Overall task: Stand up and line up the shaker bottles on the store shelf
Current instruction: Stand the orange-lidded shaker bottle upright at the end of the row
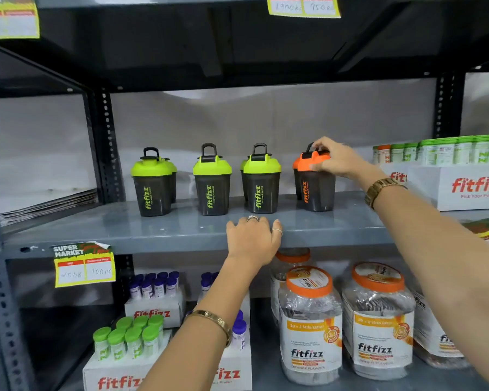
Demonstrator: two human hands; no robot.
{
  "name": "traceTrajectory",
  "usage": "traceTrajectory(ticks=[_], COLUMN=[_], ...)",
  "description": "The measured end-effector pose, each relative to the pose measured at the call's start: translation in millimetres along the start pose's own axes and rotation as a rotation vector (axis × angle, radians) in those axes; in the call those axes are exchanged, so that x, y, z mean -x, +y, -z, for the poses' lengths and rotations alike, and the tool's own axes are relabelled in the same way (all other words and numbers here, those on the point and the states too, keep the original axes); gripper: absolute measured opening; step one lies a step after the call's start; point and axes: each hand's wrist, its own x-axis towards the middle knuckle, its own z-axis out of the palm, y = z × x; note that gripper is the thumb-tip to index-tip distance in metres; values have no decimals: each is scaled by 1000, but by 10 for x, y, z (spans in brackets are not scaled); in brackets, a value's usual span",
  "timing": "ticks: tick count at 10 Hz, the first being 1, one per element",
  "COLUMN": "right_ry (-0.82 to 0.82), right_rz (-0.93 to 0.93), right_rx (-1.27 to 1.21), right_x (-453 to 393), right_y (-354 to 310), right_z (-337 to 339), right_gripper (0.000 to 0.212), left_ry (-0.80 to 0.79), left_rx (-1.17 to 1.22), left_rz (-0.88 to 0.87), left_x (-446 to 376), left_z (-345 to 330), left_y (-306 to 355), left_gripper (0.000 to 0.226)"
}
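Dark shaker bottles stand upright in a row on the grey middle shelf (153,230). Three front ones have green lids: left (152,183), middle (212,180), right (261,180). More green-lidded bottles stand partly hidden behind the left and right ones. At the row's right end stands an orange-lidded shaker (316,187), with another orange one half hidden behind it. My right hand (336,160) grips the orange lid from above. My left hand (253,239) rests flat on the shelf's front edge, fingers spread, holding nothing.
A white box (469,187) topped with green-capped tubes sits at the right of the same shelf. Below are large orange-lidded jars (311,323), boxes of green-capped (130,340) and purple-capped tubes (156,286). A yellow price tag (84,265) hangs on the shelf edge. Upright post (108,142) at left.
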Motion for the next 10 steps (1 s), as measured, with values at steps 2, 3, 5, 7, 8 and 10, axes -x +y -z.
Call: traceTrajectory(ticks=[2, 3, 5, 7, 8, 10], right_ry=[263, 221, 169, 58, 26, -73], right_rz=[-33, -40, -32, -43, -55, -72], right_rx=[214, 334, 251, -117, -206, -252], right_x=[19, 20, 0, -13, -24, -52], right_y=[-117, -121, -164, -130, -128, -88], right_z=[-148, -211, -174, -56, -33, 53], right_gripper=[62, 64, 69, 67, 65, 65], left_ry=[-19, -13, -13, -3, -9, -11], left_rx=[2, -6, -22, -15, -13, -7], left_rz=[0, -4, -16, -23, -17, -20], left_x=[-1, 3, -2, 1, 1, 4], left_z=[17, 14, 6, -3, -1, 3], left_y=[-4, -2, -18, -21, -18, -22], left_gripper=[51, 51, 51, 52, 51, 51])
